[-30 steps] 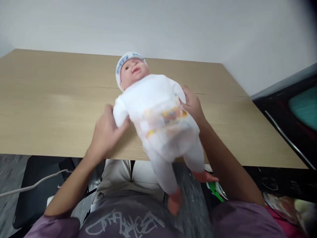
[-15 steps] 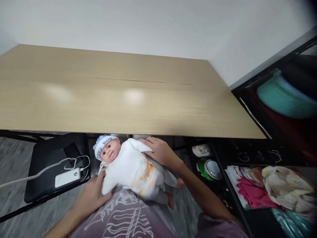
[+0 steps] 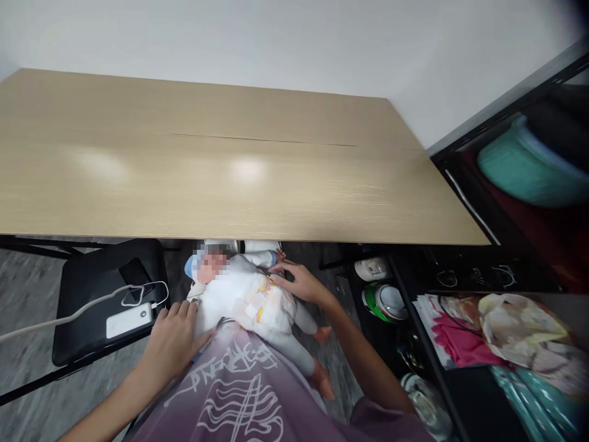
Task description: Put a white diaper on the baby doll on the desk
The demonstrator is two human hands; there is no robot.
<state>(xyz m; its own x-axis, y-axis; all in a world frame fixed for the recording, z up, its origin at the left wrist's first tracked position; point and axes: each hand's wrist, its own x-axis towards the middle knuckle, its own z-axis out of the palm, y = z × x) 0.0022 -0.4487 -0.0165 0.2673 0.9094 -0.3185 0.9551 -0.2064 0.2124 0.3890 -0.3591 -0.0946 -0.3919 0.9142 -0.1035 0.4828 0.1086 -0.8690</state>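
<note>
A baby doll point(image 3: 225, 301) in a white top, light trousers and a printed diaper point(image 3: 264, 301) lies on its back across the wearer's lap, below the table edge. Its head, in a blue-and-white cap, points left and is blurred by pixels; its bare feet point right. At the doll's near arm, my left hand point(image 3: 172, 337) holds on, fingers on one side and thumb on the other. My right hand point(image 3: 301, 283) lies at the doll's far side near the waist, fingers stretched out and thumb apart. The doll's far arm reaches out just beyond those fingertips.
A wooden table point(image 3: 248, 196) spans the front. On the left, a black stool point(image 3: 83, 307) bears a white power bank point(image 3: 129, 320) with a cable and a dark phone. To the right stand a black shelf with bags, a pink cloth point(image 3: 453, 337), tins and a teal basin point(image 3: 529, 166).
My right hand has let go of the doll's far arm and moved down towards its waist. The doll has shifted slightly, its far arm now showing. The view has tilted a little downward.
</note>
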